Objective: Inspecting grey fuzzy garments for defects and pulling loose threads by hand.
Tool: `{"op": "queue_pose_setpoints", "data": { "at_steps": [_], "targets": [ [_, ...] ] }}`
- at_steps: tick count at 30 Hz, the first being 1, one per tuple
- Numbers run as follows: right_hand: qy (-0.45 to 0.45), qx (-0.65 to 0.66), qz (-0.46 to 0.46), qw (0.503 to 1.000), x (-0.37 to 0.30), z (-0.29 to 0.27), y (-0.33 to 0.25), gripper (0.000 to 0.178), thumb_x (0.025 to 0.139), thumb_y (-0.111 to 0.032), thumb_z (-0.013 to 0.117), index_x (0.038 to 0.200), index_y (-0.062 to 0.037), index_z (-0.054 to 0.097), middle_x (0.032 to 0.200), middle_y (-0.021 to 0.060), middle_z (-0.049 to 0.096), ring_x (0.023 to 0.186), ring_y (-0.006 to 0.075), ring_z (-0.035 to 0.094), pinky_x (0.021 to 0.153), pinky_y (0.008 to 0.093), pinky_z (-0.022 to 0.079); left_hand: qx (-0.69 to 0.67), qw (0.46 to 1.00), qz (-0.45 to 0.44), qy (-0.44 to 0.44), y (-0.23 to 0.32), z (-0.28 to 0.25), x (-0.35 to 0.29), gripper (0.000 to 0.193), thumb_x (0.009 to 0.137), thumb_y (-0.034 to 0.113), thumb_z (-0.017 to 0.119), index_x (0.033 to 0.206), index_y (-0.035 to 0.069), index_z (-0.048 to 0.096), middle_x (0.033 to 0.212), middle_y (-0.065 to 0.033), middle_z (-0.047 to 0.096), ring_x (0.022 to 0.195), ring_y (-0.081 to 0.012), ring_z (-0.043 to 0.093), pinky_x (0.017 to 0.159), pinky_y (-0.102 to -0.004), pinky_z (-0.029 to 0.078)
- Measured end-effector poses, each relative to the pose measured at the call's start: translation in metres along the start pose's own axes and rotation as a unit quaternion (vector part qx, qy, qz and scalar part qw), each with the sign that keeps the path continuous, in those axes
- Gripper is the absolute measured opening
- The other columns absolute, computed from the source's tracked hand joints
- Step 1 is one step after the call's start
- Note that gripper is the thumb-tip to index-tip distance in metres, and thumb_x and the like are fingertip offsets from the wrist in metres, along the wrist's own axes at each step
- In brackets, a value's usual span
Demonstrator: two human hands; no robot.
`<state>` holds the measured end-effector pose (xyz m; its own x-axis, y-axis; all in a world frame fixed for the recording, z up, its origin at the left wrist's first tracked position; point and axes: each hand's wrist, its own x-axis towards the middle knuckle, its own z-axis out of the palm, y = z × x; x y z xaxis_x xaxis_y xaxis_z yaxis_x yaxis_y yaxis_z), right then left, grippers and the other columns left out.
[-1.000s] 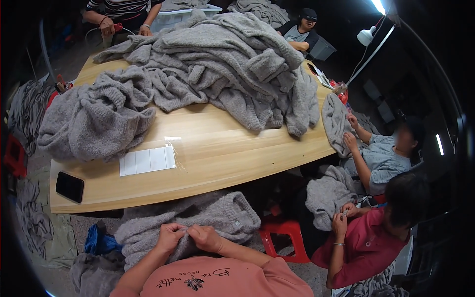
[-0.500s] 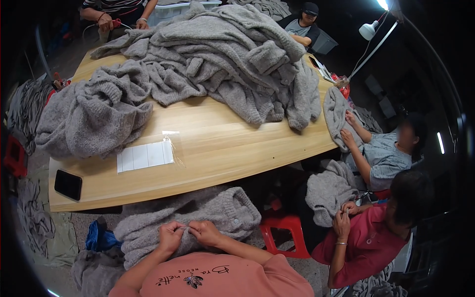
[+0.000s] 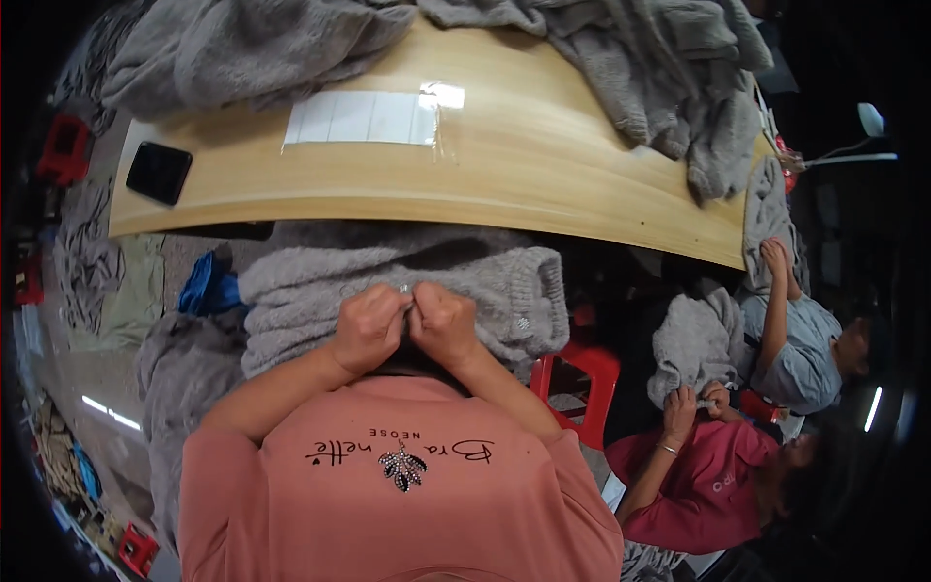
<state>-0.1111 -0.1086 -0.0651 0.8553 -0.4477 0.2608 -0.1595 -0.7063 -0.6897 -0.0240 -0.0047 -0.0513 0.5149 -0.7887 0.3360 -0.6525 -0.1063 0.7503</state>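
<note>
A grey knit sweater [image 3: 320, 281] lies bunched across my lap, under the table's front edge. Its ribbed band [image 3: 536, 291] is at the right, with a shiny round button [image 3: 523, 324] on it. My left hand [image 3: 371, 325] and my right hand [image 3: 443, 318] meet over the sweater's near side, knuckles up and fingers closed in a pinch. A tiny pale spot shows between the fingertips; it is too small to name. Whether the knit itself is also pinched is hidden by the hands.
On the wooden table [image 3: 543, 194] lie a black phone [image 3: 159, 173], a taped white paper sheet [image 3: 361, 117] and heaped grey knits [image 3: 262, 48]. A red stool [image 3: 582, 378] stands at my right, beside a co-worker in a dark red shirt [image 3: 698, 475] handling grey knit. Another co-worker sits beyond.
The view has tilted down toward my body, so the table and heaps sit higher in it. My hands stay together, now closer to my chest, with the pale spot showing between them.
</note>
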Motion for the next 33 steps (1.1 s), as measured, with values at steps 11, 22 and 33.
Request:
{"op": "queue_pose_setpoints", "data": {
  "at_steps": [11,22,33],
  "targets": [
    [0.064,-0.113,-0.103,0.986,-0.009,-0.021,0.025,0.010,0.063,0.001,0.054,0.073,-0.0017,0.053,0.054,0.0099,0.044,0.045,0.0256,0.047,0.041,0.0339,0.038,-0.001,0.977,-0.192,-0.090,-0.005,-0.046,-0.022,0.005,0.067,0.000,0.057,0.072,0.001,0.058,0.064,-0.0146,0.054,0.056,-0.0277,0.053,0.049,-0.0305,0.041],
    [-0.013,0.064,-0.121,0.990,-0.006,-0.046,0.013,0.017,0.063,-0.005,0.061,0.078,0.0001,0.054,0.065,0.0139,0.051,0.057,0.0287,0.053,0.050,0.0337,0.043,-0.191,0.920,-0.280,-0.199,-0.023,-0.068,-0.015,0.009,0.070,0.007,0.063,0.075,0.000,0.058,0.063,-0.0015,0.053,0.057,-0.0085,0.047,0.049,-0.0218,0.037],
    [-0.123,0.123,0.240,0.955,-0.034,-0.079,0.035,0.018,0.071,-0.015,0.059,0.072,0.0019,0.052,0.056,0.0084,0.048,0.053,0.0186,0.051,0.050,0.0288,0.038,-0.056,0.964,-0.010,-0.261,0.023,-0.007,0.024,0.083,0.052,0.027,0.076,0.122,0.005,0.036,0.128,-0.0224,0.031,0.117,-0.0397,0.031,0.096,-0.0444,0.029]
  ]
}}
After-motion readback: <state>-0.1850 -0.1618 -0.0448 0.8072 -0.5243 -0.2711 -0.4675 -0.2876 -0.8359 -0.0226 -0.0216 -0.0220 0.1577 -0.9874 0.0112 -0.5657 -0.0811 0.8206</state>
